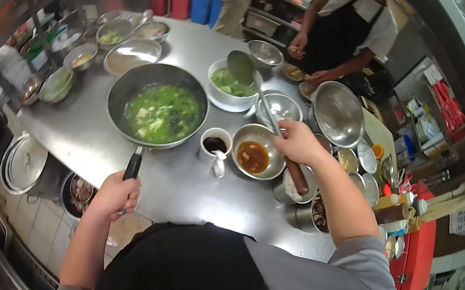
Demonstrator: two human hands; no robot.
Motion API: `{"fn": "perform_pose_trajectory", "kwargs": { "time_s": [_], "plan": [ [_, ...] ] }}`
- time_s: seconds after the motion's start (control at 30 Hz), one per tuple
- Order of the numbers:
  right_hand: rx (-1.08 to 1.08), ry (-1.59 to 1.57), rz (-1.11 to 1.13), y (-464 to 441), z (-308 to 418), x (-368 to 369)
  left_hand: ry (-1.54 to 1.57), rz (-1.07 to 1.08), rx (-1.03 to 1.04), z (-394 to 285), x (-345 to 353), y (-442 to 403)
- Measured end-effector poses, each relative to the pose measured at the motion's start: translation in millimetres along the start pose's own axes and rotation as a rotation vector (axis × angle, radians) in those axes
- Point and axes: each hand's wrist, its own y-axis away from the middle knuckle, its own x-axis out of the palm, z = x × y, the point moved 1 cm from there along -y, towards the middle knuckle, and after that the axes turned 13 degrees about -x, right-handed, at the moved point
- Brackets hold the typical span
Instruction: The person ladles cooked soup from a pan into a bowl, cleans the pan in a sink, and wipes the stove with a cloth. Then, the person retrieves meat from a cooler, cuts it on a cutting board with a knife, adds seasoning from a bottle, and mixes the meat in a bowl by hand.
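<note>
My left hand is closed round the black handle of a deep frying pan, which sits level over the steel table. Green soup with pale lumps and dark bits fills the pan's bottom. In my right hand is a ladle, gripped by its shaft, with the brown end pointing towards me. The ladle's bowl is over a white bowl holding green soup; whether they touch I cannot tell. Below my right hand stands a metal bowl of brown sauce. Beside it is a white cup of dark liquid.
Several metal bowls and an oval dish lie at the back left of the steel table. A large metal bowl and several ingredient containers crowd the right. A co-worker in a black apron works across the table.
</note>
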Motion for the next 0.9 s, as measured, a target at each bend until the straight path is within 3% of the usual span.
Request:
{"fn": "perform_pose_trajectory", "kwargs": {
  "time_s": [0.17, 0.27, 0.5, 0.63, 0.77, 0.9],
  "plan": [
    [0.018, -0.365, -0.031, 13, 32, -14, 0.018, 0.032, 0.034, 5, -4, -4],
    [0.027, -0.662, 0.084, 18, 56, -13, 0.002, -0.007, 0.041, 4, -2, 1],
    [-0.146, -0.259, 0.248, 1, 97, 45, -0.071, -0.03, 0.087, 0, 1, 11],
    [-0.332, 0.134, 0.259, 5, 103, 52, -0.095, -0.041, 0.114, 0, -4, 3],
    [-0.492, 0.195, 0.257, 31, 105, 24, -0.085, -0.042, 0.127, -5, -7, 1],
    [-0.278, 0.074, 0.278, 45, 118, 4, -0.115, -0.078, 0.13, -6, -8, -1]
  ]
}}
